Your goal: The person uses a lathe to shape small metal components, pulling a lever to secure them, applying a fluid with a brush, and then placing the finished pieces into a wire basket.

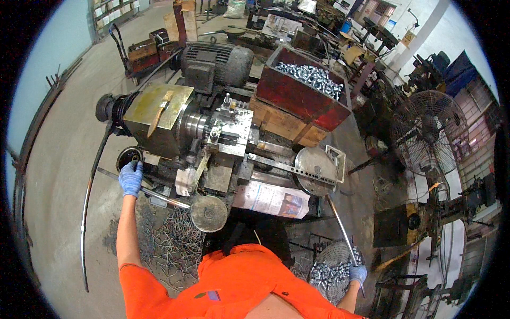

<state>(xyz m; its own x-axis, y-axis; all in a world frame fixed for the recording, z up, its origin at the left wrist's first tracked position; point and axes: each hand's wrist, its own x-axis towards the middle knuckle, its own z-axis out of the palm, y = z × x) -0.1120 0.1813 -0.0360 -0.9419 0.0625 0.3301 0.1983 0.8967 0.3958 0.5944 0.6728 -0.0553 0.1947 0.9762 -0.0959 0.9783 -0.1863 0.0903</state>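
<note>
My left hand (pixel 130 178), in a blue glove, reaches to the round dark pot (pixel 123 153) at the machine's left. Its fingertips are drawn together at the pot's inside; a small piece seems to be there, too small to name. My right hand (pixel 358 273), also gloved in blue, is closed round the lower end of a long metal lever (pixel 341 226), which slopes down from a round disc (pixel 314 165). Beneath this hand is a mesh basket (pixel 333 293) with many shiny metal parts. Between my hands stands a greasy lathe-like machine (pixel 229 130).
A red box (pixel 297 101) of shiny metal parts rests on a wooden crate behind the machine. A brush (pixel 159 113) lies on the machine's cover. Metal shavings (pixel 172 242) litter the floor by my left arm. A large fan (pixel 429 133) stands at right.
</note>
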